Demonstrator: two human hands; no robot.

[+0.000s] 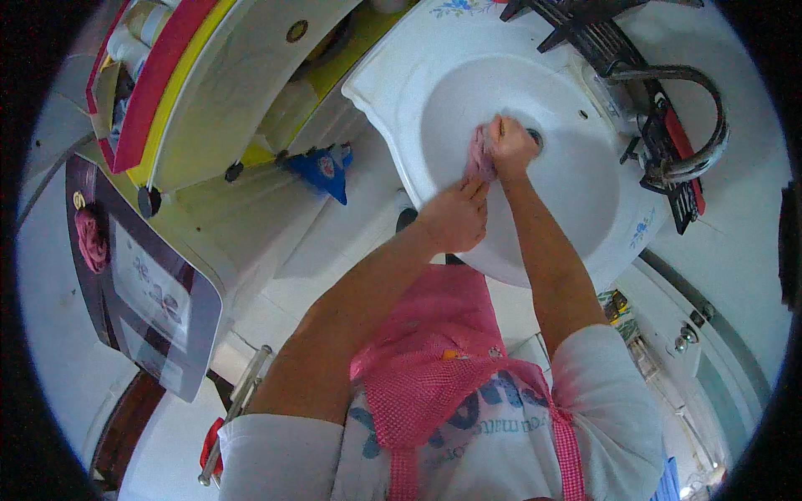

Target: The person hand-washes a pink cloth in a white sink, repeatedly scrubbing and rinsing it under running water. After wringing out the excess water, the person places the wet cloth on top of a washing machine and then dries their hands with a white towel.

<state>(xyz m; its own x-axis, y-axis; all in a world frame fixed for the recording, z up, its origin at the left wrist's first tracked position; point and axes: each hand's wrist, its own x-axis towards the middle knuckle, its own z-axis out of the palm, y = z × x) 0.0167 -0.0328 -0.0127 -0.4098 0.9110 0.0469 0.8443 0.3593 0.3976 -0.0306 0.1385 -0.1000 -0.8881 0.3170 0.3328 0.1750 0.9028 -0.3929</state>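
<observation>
Both hands are together over the white washbasin (585,221), holding a small pinkish cloth (479,156) between them. My right hand (511,145) is closed in a fist around its upper part, close to the dark drain hole (535,139). At the cloth's lower end, my left hand (456,217) has its fingers pressed together on it, near the basin's front left edge. The cloth looks bunched or twisted and slightly blurred; the parts inside the fists are hidden.
Behind the basin at right stands a curved metal faucet (723,125) beside a black rack (601,42). A yellow and pink shelf unit (225,92) is at upper left, with a blue bag (326,169) below it. A framed panel (150,284) hangs at left; a metal rail (242,401) is below.
</observation>
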